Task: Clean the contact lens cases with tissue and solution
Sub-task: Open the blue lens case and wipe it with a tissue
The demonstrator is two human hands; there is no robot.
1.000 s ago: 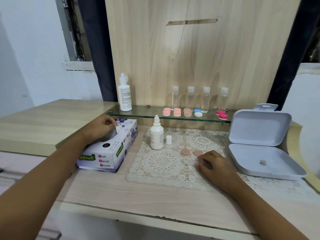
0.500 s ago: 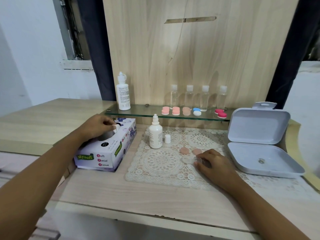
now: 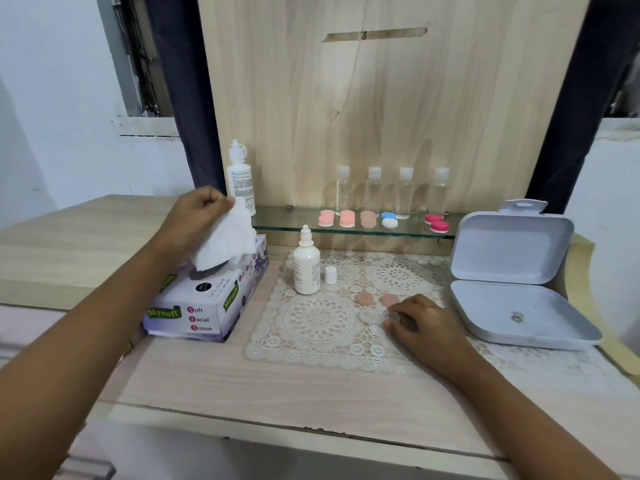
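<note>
In the head view, the tissue box [image 3: 207, 299] is sitting toward the counter's left edge, its front showing "Mysoff" in green and "Soft Facial Tissue" beside it. The left hand [image 3: 194, 216] is hovering over the box's back end with the forearm reaching in from the lower left. Its thumb and curled fingers are pinching the top corner of a white tissue [image 3: 225, 244], which is hanging down with its lower end inside the box slot.

The lace doily [image 3: 318, 323] is covering the middle of the counter. Near its back left corner the solution bottle [image 3: 306, 268] is standing upright, nozzle up and uncapped, with its white cap [image 3: 330, 274] just beside it on the right; the print on its label is too small to read.

The clear lens case [image 3: 372, 315] is lying flat on the doily, and its long axis seems to be running left to right along the counter's front edge, though the fingers are hiding its right end. The right hand [image 3: 422, 323] is resting knuckles up on the doily, fingertips curled and gripping that end. Two peach lids [image 3: 364, 298] are lying just behind the case.

At the counter's right edge a white hinged box [image 3: 512, 282] is standing open. On the glass shelf [image 3: 294, 221] at the back, coloured lens cases [image 3: 346, 218] are lying in a row.
</note>
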